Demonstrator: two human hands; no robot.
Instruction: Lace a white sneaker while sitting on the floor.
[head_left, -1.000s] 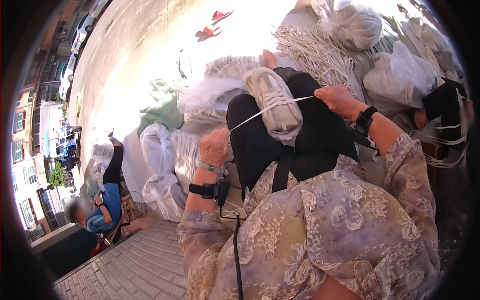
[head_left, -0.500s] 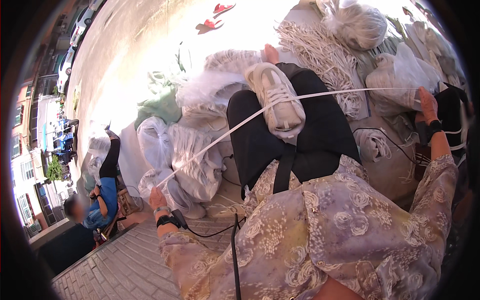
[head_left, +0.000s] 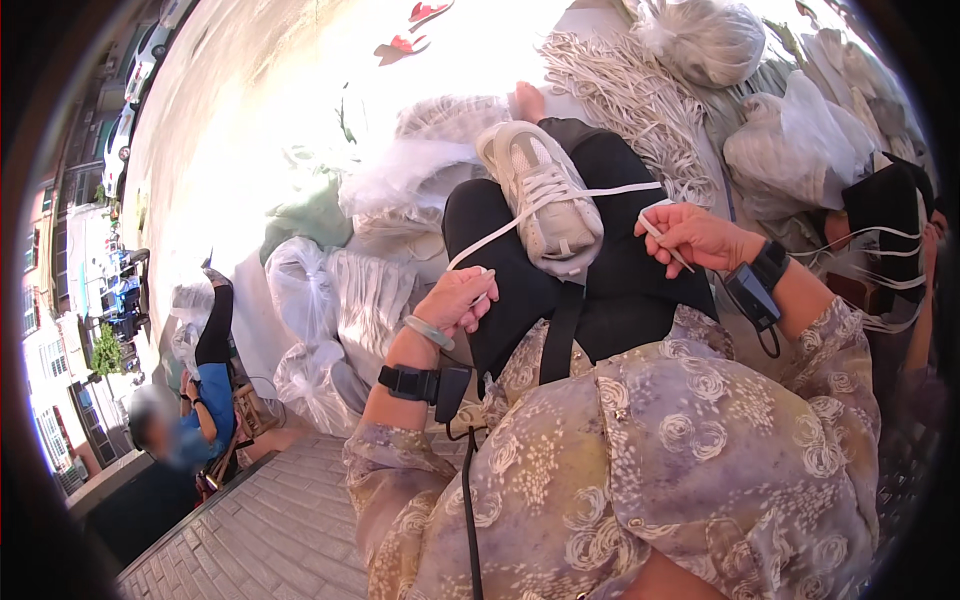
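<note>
A beige-white lace-up sneaker point(head_left: 548, 200) rests on my lap between my black-clad thighs, its toe pointing away from me. White shoelace point(head_left: 550, 188) crosses its eyelets, and one end runs out to each side. My left hand point(head_left: 458, 300), left of the heel, is closed on the left end of the lace. To the right of the shoe, my right hand point(head_left: 690, 238) pinches the other end; a stiff-looking white length sticks out between its fingers. Both hands are apart from the shoe itself.
A pile of loose white laces point(head_left: 635, 110) lies beyond my right knee. Clear plastic bags of shoe parts point(head_left: 375, 300) stand at my left, with more bags point(head_left: 790, 140) at far right. One person point(head_left: 205, 410) sits at left; another's arm point(head_left: 922, 300) shows at the right edge.
Both hands have come inward from far out at the sides to near the shoe. The lace, earlier stretched taut between them, now runs slacker and shorter on each side.
</note>
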